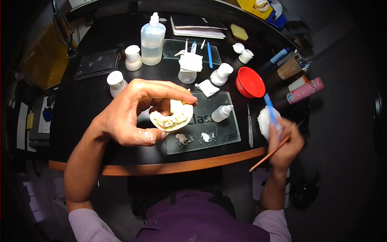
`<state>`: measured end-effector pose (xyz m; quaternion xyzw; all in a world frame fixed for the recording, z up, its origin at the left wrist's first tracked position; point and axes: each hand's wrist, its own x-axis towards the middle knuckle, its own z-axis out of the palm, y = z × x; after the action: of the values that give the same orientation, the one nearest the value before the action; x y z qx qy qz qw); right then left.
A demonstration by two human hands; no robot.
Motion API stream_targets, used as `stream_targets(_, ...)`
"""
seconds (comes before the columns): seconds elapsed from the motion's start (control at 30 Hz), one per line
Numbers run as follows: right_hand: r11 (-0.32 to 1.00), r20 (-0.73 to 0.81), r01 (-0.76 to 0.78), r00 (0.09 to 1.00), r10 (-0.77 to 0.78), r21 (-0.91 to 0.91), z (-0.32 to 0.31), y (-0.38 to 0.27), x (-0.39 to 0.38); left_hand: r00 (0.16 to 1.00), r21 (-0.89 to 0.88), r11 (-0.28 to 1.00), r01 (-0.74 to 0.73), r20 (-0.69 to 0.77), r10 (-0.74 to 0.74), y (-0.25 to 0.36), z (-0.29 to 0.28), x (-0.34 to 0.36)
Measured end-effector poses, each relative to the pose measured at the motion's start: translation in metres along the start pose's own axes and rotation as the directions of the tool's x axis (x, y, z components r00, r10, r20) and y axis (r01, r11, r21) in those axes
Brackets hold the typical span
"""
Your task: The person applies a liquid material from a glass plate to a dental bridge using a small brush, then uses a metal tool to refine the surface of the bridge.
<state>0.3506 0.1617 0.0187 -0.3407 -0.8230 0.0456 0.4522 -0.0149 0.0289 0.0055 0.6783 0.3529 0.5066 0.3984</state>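
Note:
My left hand (pixel 141 113) grips a pale yellow dental cast (pixel 175 119) by its edges above a glass slab (pixel 223 137), with whitish residue on the thumb. On the slab lie a beige smear (pixel 182 138) and a white paste blob (pixel 207 137), beside a small dropper bottle (pixel 221 113). My right hand (pixel 284 143) has its fingers closed on a slim wooden-handled tool (pixel 264 157) and a blue stick-like tool (pixel 270 103), over a white wad (pixel 264 123). A metal spatula (pixel 250 127) lies just left of that hand.
Behind stand a large bottle (pixel 152 46), white jars (pixel 133 57), a red bowl (pixel 250 82), tissues (pixel 207 88) and another slab (pixel 169 48) with small tools. At right are a mesh pen holder (pixel 288 67) and pink bottle (pixel 304 90). The desk's wooden front edge (pixel 201 163) runs below.

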Motion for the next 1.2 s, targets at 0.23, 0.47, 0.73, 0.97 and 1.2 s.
stream_targets(0.23, 0.964, 0.608, -0.259, 0.757, 0.239, -0.057, 0.032, 0.072, 0.137, 0.999, -0.016, 0.999, 0.035, -0.009, -0.035, 0.003, -0.002, -0.003)
stream_targets(0.47, 0.966, 0.698, 0.03, 0.697, 0.164, -0.257, 0.056, 0.076, 0.162, 0.998, 0.027, 0.997, 0.067, -0.005, -0.067, 0.004, -0.002, -0.004)
stream_targets(0.73, 0.9, 0.706, 0.218, 0.697, 0.126, -0.376, 0.066, 0.071, 0.164, 0.996, -0.031, 0.996, 0.087, -0.022, -0.088, -0.002, -0.001, -0.004)
stream_targets(0.97, 0.965, 0.665, 0.068, 0.737, 0.123, -0.254, 0.04, 0.059, 0.159, 0.997, -0.023, 0.997, 0.071, -0.008, -0.071, -0.002, -0.004, -0.002)
stream_targets(1.2, 0.938, 0.503, -0.337, 0.827, 0.253, 0.082, -0.052, 0.098, 0.083, 0.988, 0.054, 0.989, 0.137, -0.078, -0.133, 0.004, 0.0, -0.005)
